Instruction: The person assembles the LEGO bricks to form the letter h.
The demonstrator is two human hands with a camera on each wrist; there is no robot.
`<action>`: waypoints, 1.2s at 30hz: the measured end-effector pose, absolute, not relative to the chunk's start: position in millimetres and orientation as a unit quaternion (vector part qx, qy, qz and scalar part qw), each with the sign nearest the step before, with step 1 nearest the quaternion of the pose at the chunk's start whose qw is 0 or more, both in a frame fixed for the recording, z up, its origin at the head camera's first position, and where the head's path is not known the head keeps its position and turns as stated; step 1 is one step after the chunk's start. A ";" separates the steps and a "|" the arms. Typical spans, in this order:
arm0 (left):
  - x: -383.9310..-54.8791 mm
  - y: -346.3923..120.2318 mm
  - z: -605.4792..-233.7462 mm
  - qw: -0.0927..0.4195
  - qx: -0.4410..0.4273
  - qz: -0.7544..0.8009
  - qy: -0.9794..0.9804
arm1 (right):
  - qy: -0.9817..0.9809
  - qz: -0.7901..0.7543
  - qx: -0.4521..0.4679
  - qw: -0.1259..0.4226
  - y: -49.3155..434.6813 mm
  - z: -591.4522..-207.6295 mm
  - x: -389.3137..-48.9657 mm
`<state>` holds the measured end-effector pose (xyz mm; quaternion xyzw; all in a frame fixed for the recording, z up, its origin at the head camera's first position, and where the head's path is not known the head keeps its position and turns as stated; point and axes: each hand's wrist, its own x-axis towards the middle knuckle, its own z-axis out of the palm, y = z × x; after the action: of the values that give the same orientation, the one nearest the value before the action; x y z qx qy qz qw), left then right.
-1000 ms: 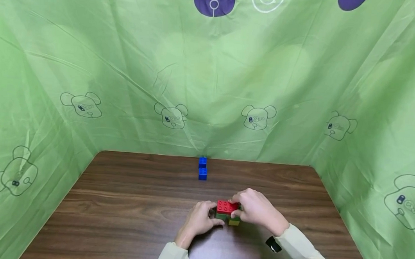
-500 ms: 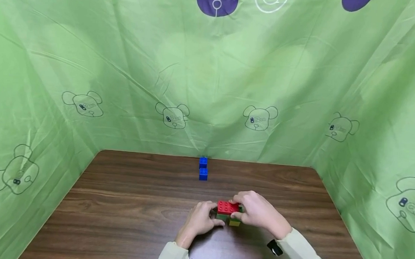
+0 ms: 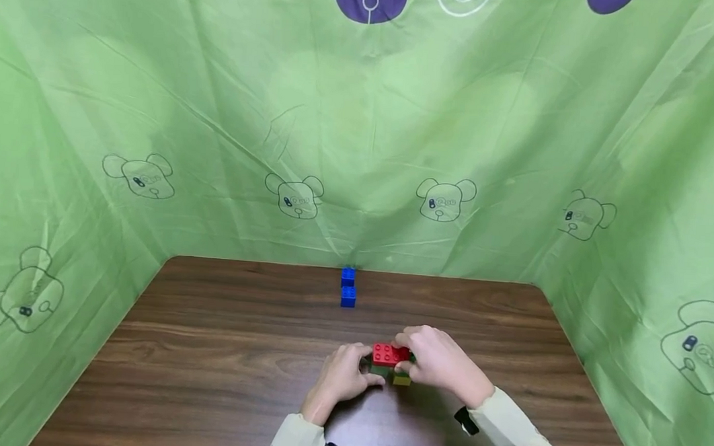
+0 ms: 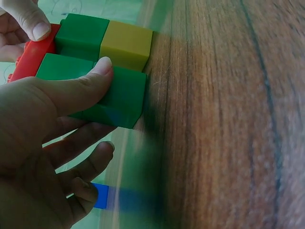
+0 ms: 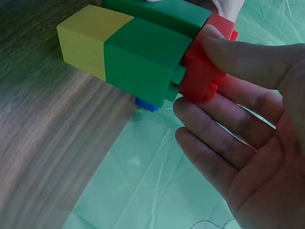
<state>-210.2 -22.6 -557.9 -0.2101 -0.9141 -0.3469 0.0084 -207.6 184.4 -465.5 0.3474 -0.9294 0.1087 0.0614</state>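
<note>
A red brick (image 3: 382,354), studs up, lies across two short stacks standing side by side on the table. The left stack shows green bricks (image 4: 127,95); the right one is a green brick (image 5: 143,50) above a yellow brick (image 5: 90,38). My left hand (image 3: 343,374) holds the left stack, thumb along its near face and fingers behind. With thumb and fingers my right hand (image 3: 437,363) pinches the red brick at its right end, hiding part of it in the head view. Some studs of the right stack's green brick stick out uncovered beside the red brick.
Two blue bricks, a nearer one (image 3: 348,297) and a farther one (image 3: 348,276), sit at the back edge of the brown wooden table (image 3: 216,364). Green cloth (image 3: 362,129) with printed bear heads hangs behind and on both sides.
</note>
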 end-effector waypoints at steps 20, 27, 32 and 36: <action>-206.5 -22.4 -561.6 -0.005 -0.208 -0.355 -0.911 | -0.933 0.175 0.310 0.048 188.4 -474.9 -202.0; -210.3 -23.3 -558.5 0.001 -0.209 -0.353 -0.912 | -0.933 0.184 0.304 0.054 188.2 -475.3 -206.5; -210.9 -23.5 -556.8 0.005 -0.210 -0.350 -0.913 | -0.929 0.206 0.303 0.057 189.7 -479.7 -205.9; -209.1 -22.7 -558.3 0.005 -0.215 -0.350 -0.912 | -0.924 0.227 0.300 0.064 194.6 -488.0 -203.0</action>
<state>-209.1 -22.7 -558.3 -0.2150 -0.9117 -0.3500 0.0052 -203.0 194.6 -488.0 0.2996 -0.9244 0.2273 0.0641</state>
